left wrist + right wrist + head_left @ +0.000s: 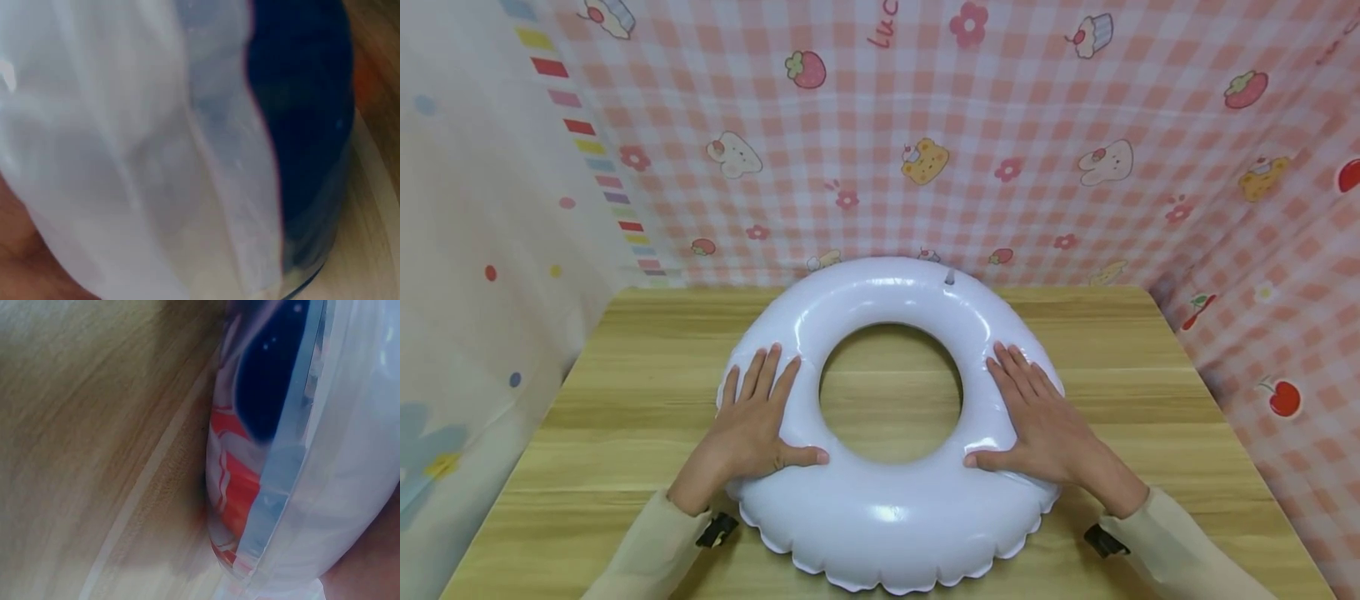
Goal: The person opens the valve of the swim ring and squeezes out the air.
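Observation:
A white inflated swim ring lies flat on the wooden table, its scalloped seam facing the near side. A small clear valve sticks up at its far right. My left hand rests on the ring's left side, fingers straight and spread, thumb toward the hole. On the right side my right hand lies the same way, thumb pointing inward. Both wrist views show the ring's side close up: dark blue print under the seam in the left one, dark blue and red-orange print in the right one.
The wooden table extends on both sides of the ring. Behind it hangs a pink checked cloth with cartoon prints, and more cloth hangs at the left. Black wrist straps show at the sleeves.

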The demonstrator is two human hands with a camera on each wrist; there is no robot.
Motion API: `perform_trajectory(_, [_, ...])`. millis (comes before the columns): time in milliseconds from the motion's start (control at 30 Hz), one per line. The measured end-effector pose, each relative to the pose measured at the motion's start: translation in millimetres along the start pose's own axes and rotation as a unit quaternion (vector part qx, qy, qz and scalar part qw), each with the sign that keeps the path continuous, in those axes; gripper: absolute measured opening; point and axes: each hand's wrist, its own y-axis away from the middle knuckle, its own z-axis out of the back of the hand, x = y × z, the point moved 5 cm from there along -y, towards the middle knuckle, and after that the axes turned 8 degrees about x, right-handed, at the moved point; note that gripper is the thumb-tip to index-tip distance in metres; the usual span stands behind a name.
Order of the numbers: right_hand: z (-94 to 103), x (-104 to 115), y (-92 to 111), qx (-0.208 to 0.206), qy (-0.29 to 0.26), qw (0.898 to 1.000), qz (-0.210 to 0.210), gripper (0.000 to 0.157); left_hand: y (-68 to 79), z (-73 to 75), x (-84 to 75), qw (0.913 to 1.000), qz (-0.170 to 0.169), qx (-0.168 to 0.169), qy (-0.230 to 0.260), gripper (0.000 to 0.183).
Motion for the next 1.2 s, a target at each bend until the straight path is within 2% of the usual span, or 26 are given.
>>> perform_trajectory(200, [0.6, 2, 3, -0.015, 0.003, 1.0, 0.006, 0.132, 2.7, -0.3, -0.7, 1.0, -0.004, -0.003, 0.005, 0.135])
perform_trajectory(333, [-0.7, 2, 3, -0.005, 0.0, 1.0, 0.001, 0.133, 3.8, -0.1, -0.9, 1.0, -0.004, 0.001, 0.006, 0.135])
perform_trajectory(533, [2.5, 1, 2, -0.009, -0.01, 1.0, 0.002, 0.133, 1.7, 8.2, -1.3, 0.9999, -0.008, -0.007, 0.002, 0.132])
perform_trajectory(700, [6.5, 0, 2, -0.02, -0.009, 1.0, 0.014, 0.129, 0.4, 12.5, -1.7, 0.9999, -0.014, -0.008, 0.001, 0.126])
perform_trajectory(800, [12.7, 3, 2, -0.031, 0.001, 0.999, 0.033, 0.123, 3.0, 13.6, -1.7, 0.9995, -0.023, -0.022, 0.008, 0.119])
perform_trajectory(933, [25.1, 11, 3, -0.047, 0.006, 0.997, 0.064, 0.106, 7.8, 18.8, -8.4, 0.9954, -0.062, -0.068, 0.027, 0.099])
perform_trajectory(1067, [33.1, 23, 8, -0.048, -0.014, 0.996, 0.076, 0.09, 15.6, 23.8, -27.7, 0.9837, -0.125, -0.115, 0.06, 0.077])
perform_trajectory(1133, [33.0, 30, 13, -0.043, -0.026, 0.996, 0.077, 0.086, 19.4, 22.3, -40.6, 0.9782, -0.152, -0.122, 0.071, 0.072])
perform_trajectory(1200, [30.0, 37, 18, -0.038, -0.035, 0.995, 0.085, 0.085, 21.8, 17.4, -52.9, 0.9761, -0.17, -0.114, 0.073, 0.072])
